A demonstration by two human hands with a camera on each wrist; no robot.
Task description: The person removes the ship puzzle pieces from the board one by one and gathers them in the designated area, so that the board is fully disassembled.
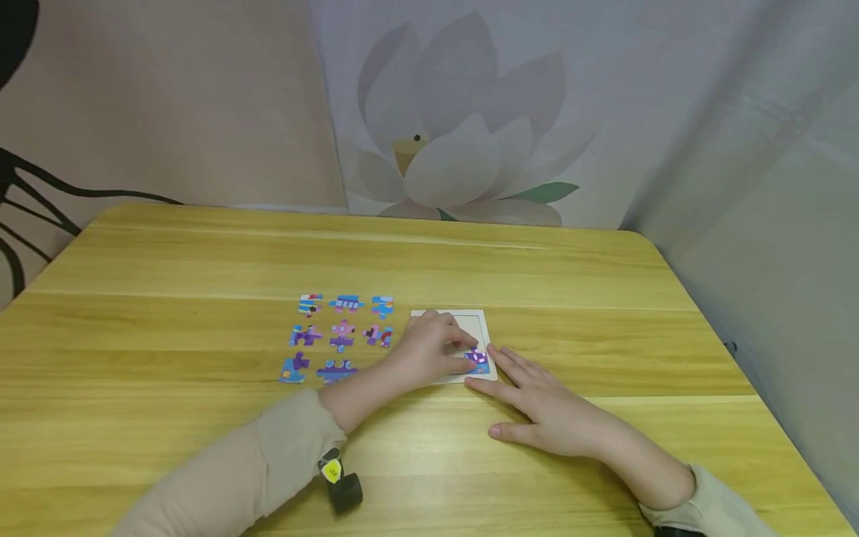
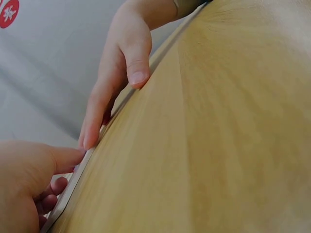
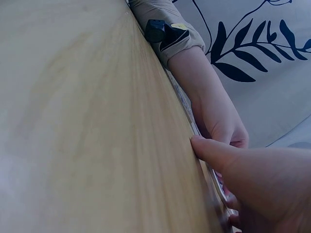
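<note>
The purple puzzle piece (image 1: pixel 477 359) sits at the near right corner of the white puzzle tray (image 1: pixel 470 319), which lies flat on the wooden table (image 1: pixel 201 253) right of centre. The left hand (image 1: pixel 429 347) rests on the tray, its fingers curled down onto the piece and pressing it; whether the thumb pinches it I cannot tell. The right hand (image 1: pixel 546 406) lies flat on the table with straight fingers, their tips touching the tray's near right edge and holding nothing.

The piece looks thin, light, stiff card, likely to slide on the smooth tray; it is best nipped at its edges or pushed flat from above. The tray seems equally light and apt to shift unless steadied.

Left of the tray, 8 loose pieces (image 1: pixel 342 333) lie in 3 rows: 3, 3 and 2. That makes 9 pieces, 1 tray, 2 hands.
</note>
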